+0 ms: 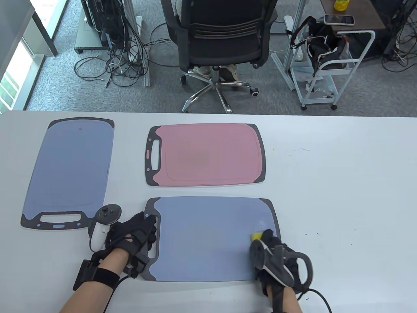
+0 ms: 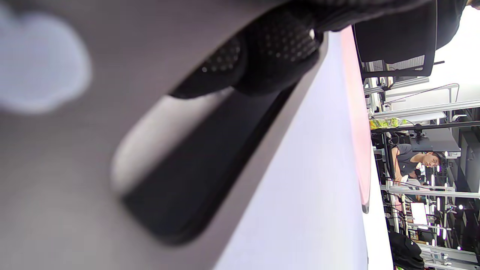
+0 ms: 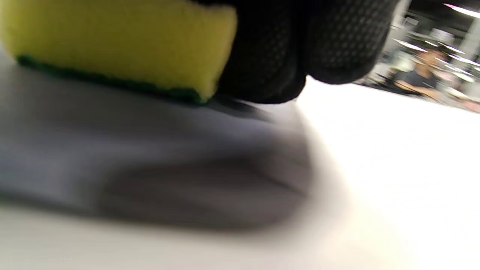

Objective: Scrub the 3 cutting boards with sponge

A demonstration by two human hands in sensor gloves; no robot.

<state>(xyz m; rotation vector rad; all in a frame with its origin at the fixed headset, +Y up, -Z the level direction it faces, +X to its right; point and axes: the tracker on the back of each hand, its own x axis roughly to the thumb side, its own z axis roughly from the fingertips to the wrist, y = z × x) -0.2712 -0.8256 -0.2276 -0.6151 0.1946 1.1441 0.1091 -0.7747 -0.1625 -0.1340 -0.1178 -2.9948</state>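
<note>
1. A white bench [image 1: 342, 182] fills the lower part of the table view.
2. Beyond it lies grey carpet [image 1: 65, 81].
3. A black mesh office chair [image 1: 224, 39] on a chrome star base stands at the far edge.
4. Tangled black cables [image 1: 120, 62] lie to the left beside a metal frame.
5. A white rolling cart [image 1: 325, 65] holding a black bag stands to the right.
6. A window [image 1: 9, 81] glows at far left.
</note>
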